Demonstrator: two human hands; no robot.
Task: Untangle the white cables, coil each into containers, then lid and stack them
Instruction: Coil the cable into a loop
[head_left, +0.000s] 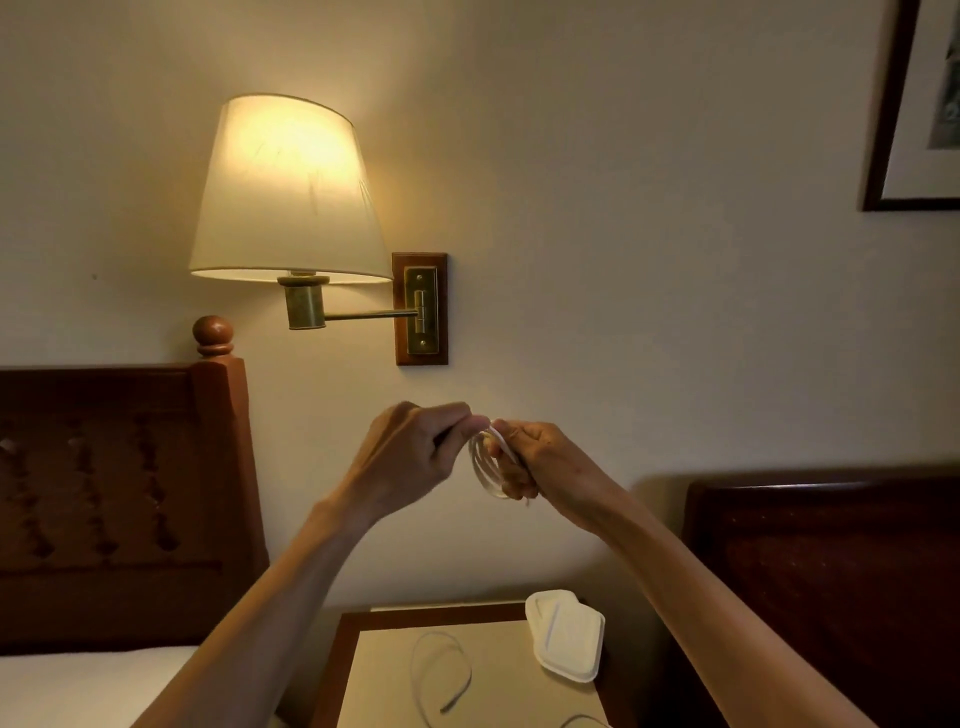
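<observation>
Thin white cable (488, 462), wound into a small round coil, held up in the air in front of the cream wall (649, 260), well above the small wooden bedside table (374, 670). Gripped by the right hand (540, 460), fingers curled round one side of the coil. Pinched at the top by the left hand (410, 457), thumb and fingertips closed on the strand. Both hands touching the coil, close together.

Down on the table, a second loose white cable (441, 670), lying in an open loop, not coiled up. Just beside it, at the right back corner, flat white moulded container pieces (566, 642), stacked one on the other. Cannot tell what is inside, or if these are lids or trays.

On the wall, a lit lamp with a cream shade (285, 192). Dark wooden headboards left (119, 493) and right (831, 571).
</observation>
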